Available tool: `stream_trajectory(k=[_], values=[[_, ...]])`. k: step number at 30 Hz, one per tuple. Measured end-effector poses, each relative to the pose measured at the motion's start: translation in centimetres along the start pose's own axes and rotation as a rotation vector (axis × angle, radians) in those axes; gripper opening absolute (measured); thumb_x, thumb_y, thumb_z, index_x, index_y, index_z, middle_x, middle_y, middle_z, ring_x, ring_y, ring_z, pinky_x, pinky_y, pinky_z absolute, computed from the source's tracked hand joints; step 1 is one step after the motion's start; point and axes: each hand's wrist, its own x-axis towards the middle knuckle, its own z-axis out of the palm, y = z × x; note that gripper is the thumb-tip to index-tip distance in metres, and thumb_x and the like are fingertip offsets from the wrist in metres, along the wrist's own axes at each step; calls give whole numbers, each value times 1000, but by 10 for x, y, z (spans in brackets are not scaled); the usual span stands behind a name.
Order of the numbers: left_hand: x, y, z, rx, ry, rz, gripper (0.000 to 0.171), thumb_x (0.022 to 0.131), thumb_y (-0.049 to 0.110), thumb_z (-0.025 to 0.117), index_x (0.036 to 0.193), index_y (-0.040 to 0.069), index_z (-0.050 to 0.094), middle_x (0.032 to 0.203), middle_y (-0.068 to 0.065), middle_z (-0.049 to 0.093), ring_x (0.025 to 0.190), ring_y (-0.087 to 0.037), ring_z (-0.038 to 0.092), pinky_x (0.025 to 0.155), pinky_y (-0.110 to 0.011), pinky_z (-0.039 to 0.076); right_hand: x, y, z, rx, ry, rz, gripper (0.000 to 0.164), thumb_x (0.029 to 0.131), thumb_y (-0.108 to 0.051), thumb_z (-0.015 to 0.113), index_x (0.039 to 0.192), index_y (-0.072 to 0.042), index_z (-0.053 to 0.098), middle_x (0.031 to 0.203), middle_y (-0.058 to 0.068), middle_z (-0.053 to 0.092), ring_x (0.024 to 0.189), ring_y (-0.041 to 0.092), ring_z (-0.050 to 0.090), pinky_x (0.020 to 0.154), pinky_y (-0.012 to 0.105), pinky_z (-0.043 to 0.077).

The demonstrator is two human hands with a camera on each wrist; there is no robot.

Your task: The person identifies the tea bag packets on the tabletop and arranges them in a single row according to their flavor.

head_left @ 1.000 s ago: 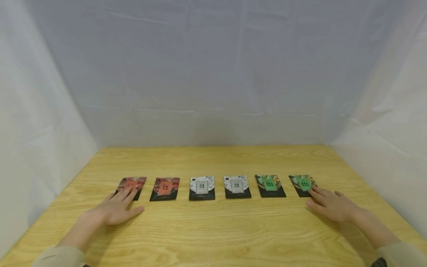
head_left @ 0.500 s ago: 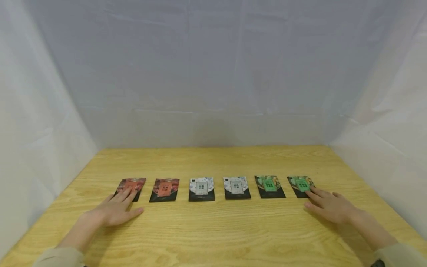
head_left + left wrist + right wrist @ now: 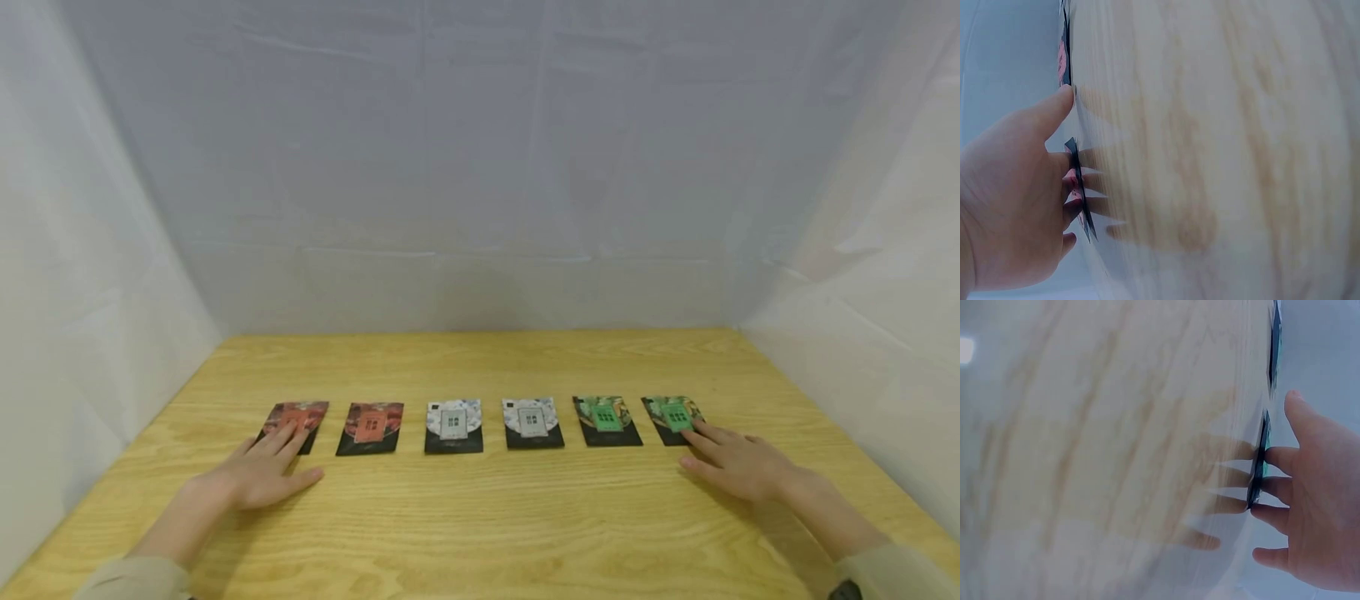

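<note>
Several flat packets lie in a row across the wooden table [image 3: 480, 517]. My left hand [image 3: 258, 475] rests its straight fingers on the leftmost red-and-black packet [image 3: 309, 410]; the thumb points toward the second red packet [image 3: 369, 427]. At the right end, the fingertips of my right hand [image 3: 742, 467] touch the lower right part of a green-and-black packet [image 3: 667, 410]. In both wrist views the fingers reach onto the packets with the thumbs spread away.
Between them lie two white-and-black packets [image 3: 453, 425], [image 3: 533, 422] and another green packet [image 3: 607, 419]. White sheeting [image 3: 480, 167] rises behind the table and along both sides.
My right hand has slid slightly left, and the rightmost green packet has shifted left with it. My left hand and the other packets look nearly unmoved.
</note>
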Motion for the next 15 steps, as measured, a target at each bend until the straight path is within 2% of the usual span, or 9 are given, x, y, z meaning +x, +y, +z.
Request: stream_trajectory(k=[15], values=[[0, 1, -2, -2, -10, -7, 89, 92, 59, 40, 142, -12, 22, 145, -36, 11, 132, -52, 11, 100, -69, 5, 3, 4, -1, 44, -40, 5, 67, 96, -49, 40, 139, 3, 39, 142, 32, 28, 122, 56, 30, 86, 72, 29]])
